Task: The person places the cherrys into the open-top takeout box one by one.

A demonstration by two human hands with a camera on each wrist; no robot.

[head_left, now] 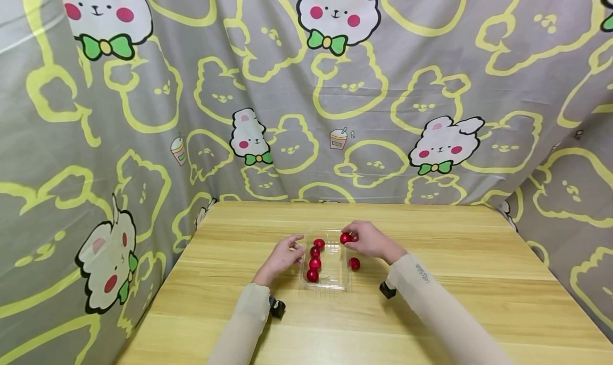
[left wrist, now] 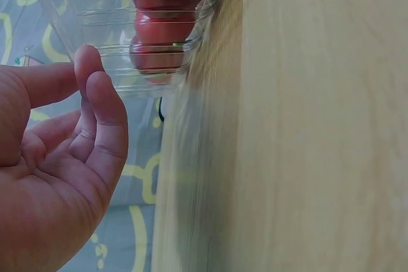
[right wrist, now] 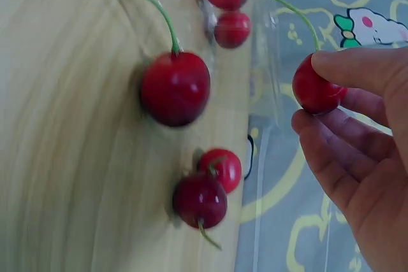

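Our right hand (head_left: 367, 241) pinches a round, stemmed red cherry (right wrist: 311, 87) at a clear rectangular plastic box (head_left: 335, 269); left hand (head_left: 284, 255) loose alongside. Likely loading step; next: lower inside, let go.

We see a pale yellow wood-grain tabletop (head_left: 460, 312), its grain running left to right. Directly on it, about the middle, we find a clear plastic container (head_left: 330, 287). Just right of that, on the bare surface, lies a green-stemmed red cherry (right wrist: 175, 90); farther off sit a darker cherry (right wrist: 197, 202) and a brighter cherry (right wrist: 228, 169), close together.
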